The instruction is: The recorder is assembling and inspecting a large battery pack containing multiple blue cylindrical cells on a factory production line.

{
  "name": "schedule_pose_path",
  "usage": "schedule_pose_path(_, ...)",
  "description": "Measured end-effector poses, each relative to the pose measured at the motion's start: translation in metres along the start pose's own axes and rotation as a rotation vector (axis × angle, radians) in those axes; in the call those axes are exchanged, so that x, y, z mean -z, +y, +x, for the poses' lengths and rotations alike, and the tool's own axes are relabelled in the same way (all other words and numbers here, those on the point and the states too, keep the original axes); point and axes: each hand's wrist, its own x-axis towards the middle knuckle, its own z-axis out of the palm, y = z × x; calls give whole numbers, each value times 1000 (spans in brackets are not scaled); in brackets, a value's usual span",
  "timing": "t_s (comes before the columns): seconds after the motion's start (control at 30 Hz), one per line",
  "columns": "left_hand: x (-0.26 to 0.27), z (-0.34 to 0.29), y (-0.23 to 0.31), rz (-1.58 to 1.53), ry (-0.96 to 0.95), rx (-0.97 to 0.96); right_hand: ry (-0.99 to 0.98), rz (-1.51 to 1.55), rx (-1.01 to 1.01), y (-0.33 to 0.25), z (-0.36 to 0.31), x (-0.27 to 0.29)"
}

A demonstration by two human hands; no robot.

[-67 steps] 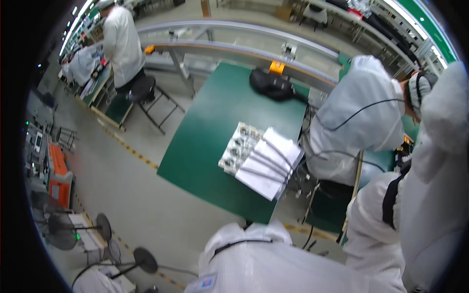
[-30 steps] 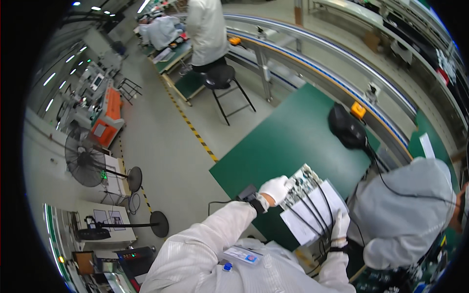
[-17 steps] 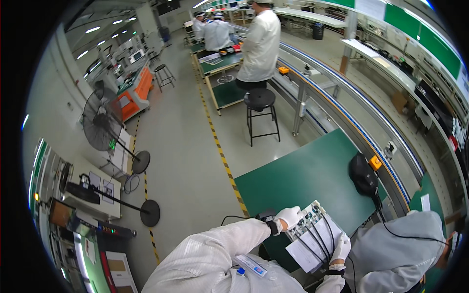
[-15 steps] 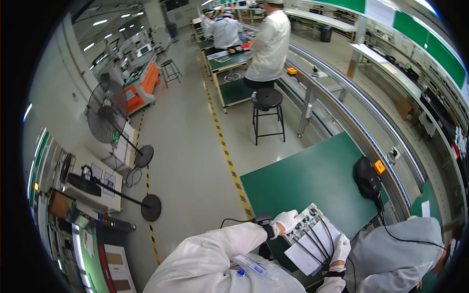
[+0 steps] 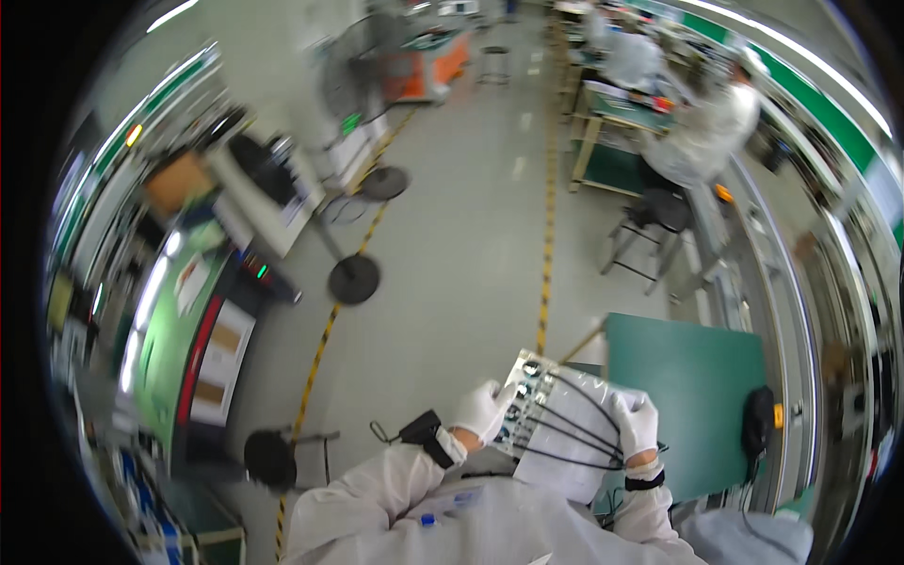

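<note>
1. Our left hand pinches the circuit-board panel at its nine o'clock edge.
2. Our curled right hand grips the white sheet at three o'clock.
3. The panel is toward nine o'clock from the green worktop.

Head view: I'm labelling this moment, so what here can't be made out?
All in the head view:
Right hand: what its fingertips grip is hidden by the hand itself.
Board: its underside faces away from the camera.
White sheet: part of its right edge is covered by the right hand.
Fan: blades blurred.
Co-worker at lower right: cut off by the lower edge; hands not shown.
</note>
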Motion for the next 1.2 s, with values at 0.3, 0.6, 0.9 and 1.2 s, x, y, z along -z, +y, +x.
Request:
schedule_pose_path(0.3, 256, -65, -93, -139, 451, 190, -454, 44, 213, -132, -21, -263)
schedule_pose_path(0.6, 442, -111, -182, -175, 808, 530, -942, -197, 364, -255, -56, -523)
schedule_pose_path(0.9, 617, -84, -293, -286, 1072, 760, -1204, -104, 501, -331, -107, -819)
schedule_pose_path(1.2, 784, -83, -381, -280, 1196, 903, -1397, -120, 463, -418, -180, -1017)
